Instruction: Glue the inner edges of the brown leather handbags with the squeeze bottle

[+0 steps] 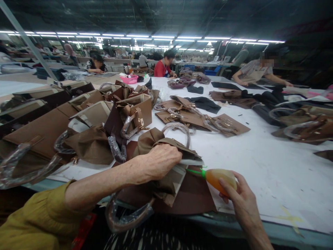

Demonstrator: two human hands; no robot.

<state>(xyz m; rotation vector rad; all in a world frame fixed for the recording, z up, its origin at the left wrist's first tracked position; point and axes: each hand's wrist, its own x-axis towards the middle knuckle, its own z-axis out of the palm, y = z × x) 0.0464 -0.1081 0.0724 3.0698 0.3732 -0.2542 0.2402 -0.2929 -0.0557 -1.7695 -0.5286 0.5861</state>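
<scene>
My left hand (161, 160) is closed over the flap of a brown handbag (166, 180) lying at the near edge of the white table (273, 173), holding the bag's panel open. My right hand (240, 199) grips a soft orange squeeze bottle (221, 178) with a green nozzle. The nozzle tip points left into the bag's opened seam, just under my left hand. The bag's handle, wrapped in clear plastic (130, 213), hangs over the table edge toward me.
Several more brown handbags (109, 118) with plastic-wrapped handles are piled to the left and across the table. Flat leather pieces (226, 125) lie in the middle. Other people sit working at the far end (163, 67) and right (257, 69). A pink tub (129, 79) stands far back.
</scene>
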